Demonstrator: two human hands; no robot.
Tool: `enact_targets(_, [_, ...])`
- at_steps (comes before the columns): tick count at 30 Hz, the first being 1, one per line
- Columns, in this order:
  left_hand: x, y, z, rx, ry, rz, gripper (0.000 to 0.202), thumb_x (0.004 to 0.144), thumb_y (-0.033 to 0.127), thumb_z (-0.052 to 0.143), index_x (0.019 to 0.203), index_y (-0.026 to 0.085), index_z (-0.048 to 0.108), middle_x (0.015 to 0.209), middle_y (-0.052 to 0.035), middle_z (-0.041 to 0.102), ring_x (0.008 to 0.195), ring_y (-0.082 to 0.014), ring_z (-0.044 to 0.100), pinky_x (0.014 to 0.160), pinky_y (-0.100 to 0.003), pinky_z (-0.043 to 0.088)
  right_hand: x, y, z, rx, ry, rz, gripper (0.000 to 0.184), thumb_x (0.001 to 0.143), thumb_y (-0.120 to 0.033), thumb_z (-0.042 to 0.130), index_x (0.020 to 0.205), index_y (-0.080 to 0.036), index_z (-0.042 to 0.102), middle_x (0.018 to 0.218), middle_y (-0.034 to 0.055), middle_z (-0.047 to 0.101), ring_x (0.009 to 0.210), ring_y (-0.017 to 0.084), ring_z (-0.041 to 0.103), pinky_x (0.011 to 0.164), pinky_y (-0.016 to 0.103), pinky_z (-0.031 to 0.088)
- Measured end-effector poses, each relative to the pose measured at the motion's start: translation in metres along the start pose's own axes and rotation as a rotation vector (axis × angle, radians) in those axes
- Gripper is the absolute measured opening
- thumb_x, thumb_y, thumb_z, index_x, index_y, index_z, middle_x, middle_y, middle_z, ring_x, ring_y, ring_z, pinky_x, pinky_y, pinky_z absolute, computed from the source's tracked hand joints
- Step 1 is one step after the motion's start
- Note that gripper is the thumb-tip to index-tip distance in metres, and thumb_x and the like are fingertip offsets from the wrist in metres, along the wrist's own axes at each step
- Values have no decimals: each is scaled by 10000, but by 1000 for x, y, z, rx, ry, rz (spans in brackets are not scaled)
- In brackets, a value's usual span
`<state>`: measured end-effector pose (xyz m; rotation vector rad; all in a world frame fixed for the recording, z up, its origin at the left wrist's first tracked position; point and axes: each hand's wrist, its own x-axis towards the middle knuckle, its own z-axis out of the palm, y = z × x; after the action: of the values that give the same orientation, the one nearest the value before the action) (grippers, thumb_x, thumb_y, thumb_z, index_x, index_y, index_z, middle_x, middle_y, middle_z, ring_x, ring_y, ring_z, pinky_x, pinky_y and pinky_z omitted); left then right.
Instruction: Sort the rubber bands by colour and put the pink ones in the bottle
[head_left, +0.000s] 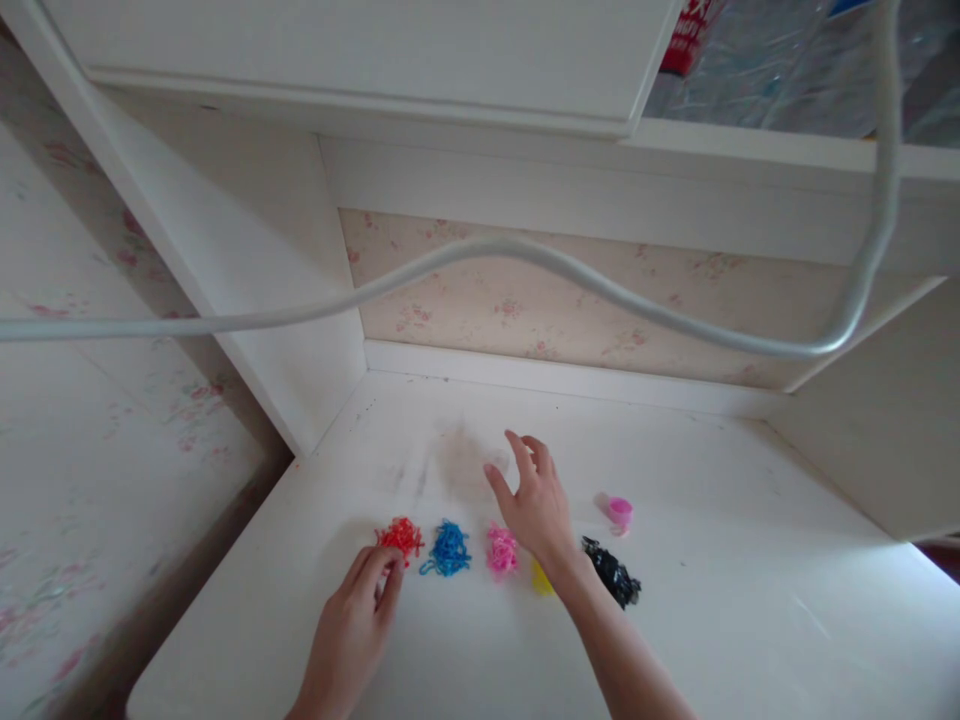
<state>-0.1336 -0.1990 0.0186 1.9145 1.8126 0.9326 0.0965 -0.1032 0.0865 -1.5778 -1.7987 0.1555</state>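
My left hand is at the near edge of a heap of small red rubber bands, thumb and fingertips pinched together with a bit of red at the tips. My right hand hovers over the white desktop with its fingers apart and nothing in them. Near its thumb is a faint, clear round thing, too indistinct to name. In a row lie a blue heap of bands, a pink heap, a yellow heap partly hidden by my right wrist, and a black heap beside my forearm.
A small pink round container or cap stands beyond the black heap. A thick white cable hangs across the view above the desktop. White cabinet panels enclose the sides, with a shelf holding plastic-wrapped items overhead.
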Motion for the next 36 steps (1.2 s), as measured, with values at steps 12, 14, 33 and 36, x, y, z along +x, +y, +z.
enact_targets(12, [41,71,-11,-261,-112,109,489,848,396,545,1295,259,400,1232,-94,491,893,-159,597,620,-248,551,-17,26,20,1310,-109,881,190,798,-339,611,863,-162,634,820,23,686,707,101,642,704,211,544])
enact_targets(14, [55,84,-15,-298,-107,136,583,827,409,571,1348,284,341,1311,-95,437,982,-182,577,587,-234,553,-30,18,21,1429,-180,964,158,807,-296,614,865,-150,630,826,30,696,677,90,651,679,188,554])
enact_targets(33, [99,66,-32,-736,18,-72,657,751,318,654,1302,271,301,1159,-52,528,882,-137,629,736,-299,545,-74,-21,49,792,-406,443,153,826,-284,548,884,-158,611,703,17,684,590,117,624,556,213,473])
enact_targets(36, [107,61,-23,-630,-81,-55,509,734,294,652,1201,238,460,1155,-45,548,944,-154,615,798,-287,509,-74,-42,58,618,-441,270,116,815,-257,561,801,-191,655,649,-6,667,604,119,605,590,208,421])
